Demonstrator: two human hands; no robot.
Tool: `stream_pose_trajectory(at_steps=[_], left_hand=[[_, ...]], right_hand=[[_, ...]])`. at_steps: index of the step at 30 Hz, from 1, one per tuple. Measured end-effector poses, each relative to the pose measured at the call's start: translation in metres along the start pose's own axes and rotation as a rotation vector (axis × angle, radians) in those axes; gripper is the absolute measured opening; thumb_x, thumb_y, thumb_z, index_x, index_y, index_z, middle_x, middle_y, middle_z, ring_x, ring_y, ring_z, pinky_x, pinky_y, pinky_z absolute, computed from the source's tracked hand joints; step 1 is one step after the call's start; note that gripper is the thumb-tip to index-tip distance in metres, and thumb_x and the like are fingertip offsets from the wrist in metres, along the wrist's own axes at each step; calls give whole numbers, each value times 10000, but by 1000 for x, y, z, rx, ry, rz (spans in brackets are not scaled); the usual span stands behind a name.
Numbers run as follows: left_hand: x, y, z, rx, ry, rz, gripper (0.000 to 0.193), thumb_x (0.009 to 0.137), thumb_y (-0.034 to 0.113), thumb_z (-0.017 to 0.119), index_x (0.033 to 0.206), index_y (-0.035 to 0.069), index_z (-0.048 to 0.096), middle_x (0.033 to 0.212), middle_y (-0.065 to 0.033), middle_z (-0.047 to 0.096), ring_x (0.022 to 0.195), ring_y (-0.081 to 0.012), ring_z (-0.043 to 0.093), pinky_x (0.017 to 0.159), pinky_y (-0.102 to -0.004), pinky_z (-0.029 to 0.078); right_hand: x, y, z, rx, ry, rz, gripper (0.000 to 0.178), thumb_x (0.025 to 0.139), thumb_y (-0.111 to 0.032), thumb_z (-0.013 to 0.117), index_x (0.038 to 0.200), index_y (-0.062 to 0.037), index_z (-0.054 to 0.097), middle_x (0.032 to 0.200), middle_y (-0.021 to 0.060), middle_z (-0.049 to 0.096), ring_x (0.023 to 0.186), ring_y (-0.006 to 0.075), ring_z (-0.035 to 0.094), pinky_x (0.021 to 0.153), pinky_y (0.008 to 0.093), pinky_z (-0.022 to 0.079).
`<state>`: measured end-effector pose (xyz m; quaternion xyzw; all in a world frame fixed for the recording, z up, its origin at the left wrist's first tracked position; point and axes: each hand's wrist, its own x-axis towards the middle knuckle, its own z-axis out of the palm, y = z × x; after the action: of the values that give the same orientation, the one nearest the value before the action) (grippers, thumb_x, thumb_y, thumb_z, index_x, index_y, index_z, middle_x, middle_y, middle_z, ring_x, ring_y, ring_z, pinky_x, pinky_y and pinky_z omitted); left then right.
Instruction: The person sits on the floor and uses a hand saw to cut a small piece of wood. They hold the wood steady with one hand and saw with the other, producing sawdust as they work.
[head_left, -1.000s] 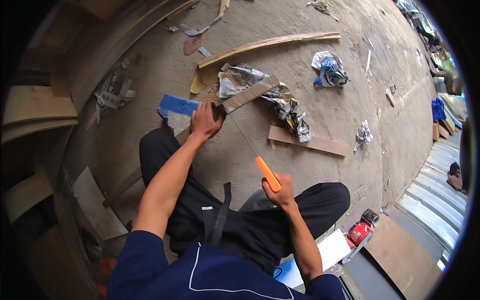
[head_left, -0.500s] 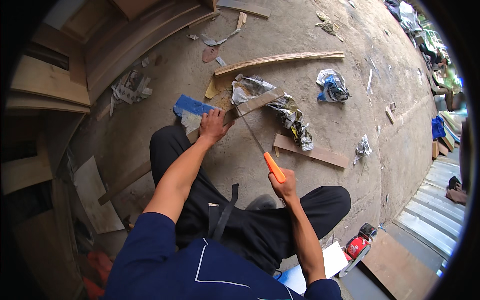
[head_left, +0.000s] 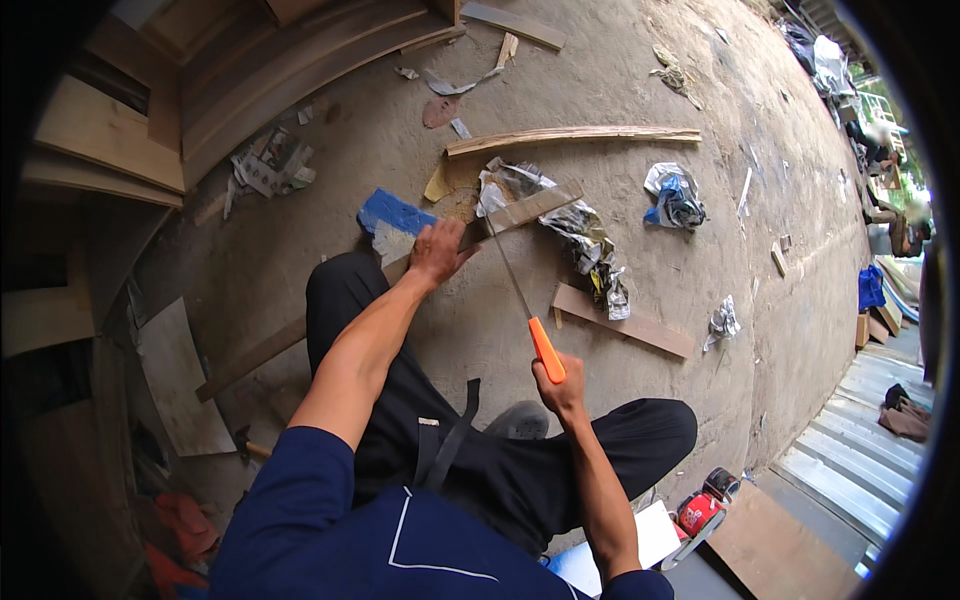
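Observation:
A long wooden board (head_left: 537, 204) runs from the lower left, across my left leg, and out over the floor. My left hand (head_left: 437, 252) lies over it with the fingers bent round its edge, beside a blue-painted block (head_left: 395, 212). In my right hand (head_left: 560, 384) is the orange handle of a handsaw (head_left: 546, 350). Its thin blade reaches forward and meets the board just right of my left hand. How deep the blade sits in the wood cannot be made out. Pale sawdust (head_left: 458, 206) lies beyond the board.
Crumpled newspaper (head_left: 585, 240) lies under the board's far end. Around it are a split wooden strip (head_left: 575, 138), a short plank (head_left: 625, 322) and a paper wad (head_left: 676, 197). Wooden cabinets (head_left: 110, 120) stand at left. A red power tool (head_left: 700, 512) and corrugated metal sheet (head_left: 850, 440) are at right.
The whole view has shifted slightly, so the floor things appear lower. The saw handle and my right hand have moved a little back toward me and left. My left hand stays on the board.

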<state>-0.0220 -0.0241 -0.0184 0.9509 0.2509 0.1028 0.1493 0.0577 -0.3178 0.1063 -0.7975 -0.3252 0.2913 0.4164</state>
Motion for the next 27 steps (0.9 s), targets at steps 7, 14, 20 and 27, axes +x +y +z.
stream_pose_trajectory(at_steps=[7, 14, 20, 27], left_hand=[[17, 4, -2, -20, -6, 72, 490, 831, 457, 672, 1075, 50, 552, 986, -104, 559, 960, -290, 561, 786, -402, 435], [34, 13, 1, -156, -77, -296, 474, 827, 455, 570, 1075, 52, 590, 1030, -132, 581, 1040, -306, 547, 859, -446, 402], [42, 18, 1, -233, -81, -425, 416, 790, 423, 591, 1020, 81, 648, 1011, -129, 623, 1015, -290, 569, 825, -433, 394], [47, 23, -3, -215, -26, -331, 368, 769, 430, 622, 920, 95, 632, 976, -99, 621, 996, -295, 570, 806, -435, 402]], right_hand=[[-1, 11, 3, 11, 42, 54, 189, 776, -118, 627, 663, 17, 557, 540, 140, 515, 452, 210, 496, 491, 346, 408], [2, 4, -6, 47, 24, 77, 173, 801, -117, 607, 703, 20, 570, 551, 91, 502, 490, 138, 485, 494, 314, 395], [-7, -3, -17, 47, 42, 79, 154, 785, -99, 624, 690, 15, 582, 537, 119, 514, 454, 187, 510, 492, 320, 415], [-5, -13, -17, 44, 88, 37, 138, 778, -88, 642, 692, 7, 589, 536, 117, 523, 446, 208, 542, 488, 316, 430]])
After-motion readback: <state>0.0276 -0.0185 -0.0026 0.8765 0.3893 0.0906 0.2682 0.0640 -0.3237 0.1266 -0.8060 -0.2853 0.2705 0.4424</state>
